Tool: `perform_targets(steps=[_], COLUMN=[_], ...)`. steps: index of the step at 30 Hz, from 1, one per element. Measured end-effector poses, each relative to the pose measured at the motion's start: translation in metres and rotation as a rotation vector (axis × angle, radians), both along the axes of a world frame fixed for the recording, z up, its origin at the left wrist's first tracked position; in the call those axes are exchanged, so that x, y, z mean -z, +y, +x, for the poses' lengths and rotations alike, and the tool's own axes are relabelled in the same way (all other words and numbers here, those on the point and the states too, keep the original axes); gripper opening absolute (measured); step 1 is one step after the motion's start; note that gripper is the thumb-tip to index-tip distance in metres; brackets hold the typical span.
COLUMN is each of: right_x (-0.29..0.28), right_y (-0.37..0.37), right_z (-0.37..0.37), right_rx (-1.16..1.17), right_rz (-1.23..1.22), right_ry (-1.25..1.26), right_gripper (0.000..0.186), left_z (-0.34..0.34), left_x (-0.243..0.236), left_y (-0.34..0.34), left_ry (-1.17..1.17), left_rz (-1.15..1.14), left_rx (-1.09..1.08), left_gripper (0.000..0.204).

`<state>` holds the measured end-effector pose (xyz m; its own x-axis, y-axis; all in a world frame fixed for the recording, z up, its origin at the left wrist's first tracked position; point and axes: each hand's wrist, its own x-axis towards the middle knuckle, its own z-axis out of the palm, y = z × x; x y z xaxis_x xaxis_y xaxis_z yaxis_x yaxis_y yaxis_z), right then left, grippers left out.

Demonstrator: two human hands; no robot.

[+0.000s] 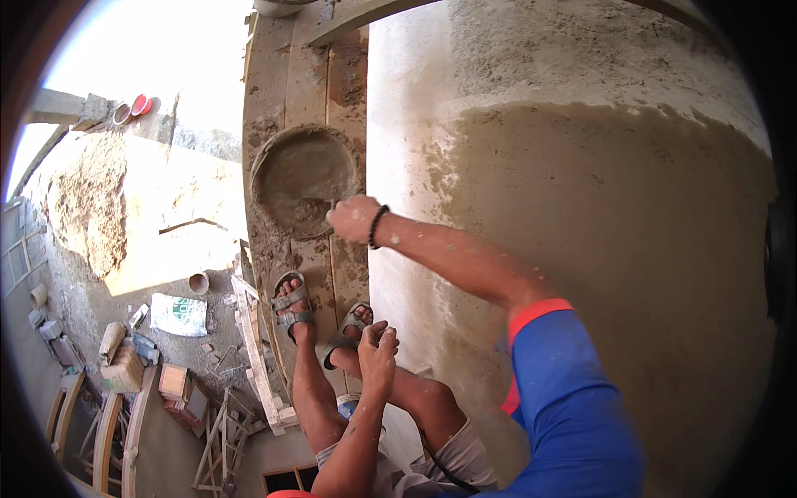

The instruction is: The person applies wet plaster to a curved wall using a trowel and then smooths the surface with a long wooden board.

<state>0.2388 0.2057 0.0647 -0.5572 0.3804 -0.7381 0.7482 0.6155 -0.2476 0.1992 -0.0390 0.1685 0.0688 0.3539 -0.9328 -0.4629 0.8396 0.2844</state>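
Observation:
A round pan [259, 199] of wet grey mortar [303, 174] sits on the plank scaffold. My right hand [354, 218], with a dark beaded bracelet [378, 226] at the wrist, is closed at the pan's right edge. Whatever it grips is hidden by the fingers and the mortar. Lower down, my left hand [380, 353] hovers above my knee and sandalled foot, its fingers curled in and nothing visible in them. Beside the planks on the right stands a wall [598, 249], coated with smooth damp plaster, with a rougher band farther up.
Mud-spattered planks [307, 75] carry my sandalled feet [292, 307]. Far below on the left lie a sand heap [87, 199], a white sack [178, 314], a bucket [199, 283] and stacked tiles [184, 394]. A wooden frame [257, 349] rises along the planks' left edge.

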Motion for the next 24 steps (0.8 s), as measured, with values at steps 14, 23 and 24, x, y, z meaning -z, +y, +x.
perform_targets(steps=[14,23,24], right_x=[0.073,-0.001,-0.018], right_y=[0.047,0.030,0.040], right_z=[-0.015,0.009,0.008], right_rx=[0.061,-0.145,-0.148], right_rz=[0.383,0.176,0.199], right_ry=[-0.011,-0.093,-0.097], right_gripper=[0.017,0.014,0.014], left_z=[-0.155,-0.127,-0.127], left_x=[0.204,0.260,0.264], left_y=[0.113,0.130,0.129], left_ry=[0.415,0.389,0.360], left_rz=[0.311,0.529,0.582], left_rx=[0.128,0.017,-0.022], left_gripper=[0.043,0.032,0.032])
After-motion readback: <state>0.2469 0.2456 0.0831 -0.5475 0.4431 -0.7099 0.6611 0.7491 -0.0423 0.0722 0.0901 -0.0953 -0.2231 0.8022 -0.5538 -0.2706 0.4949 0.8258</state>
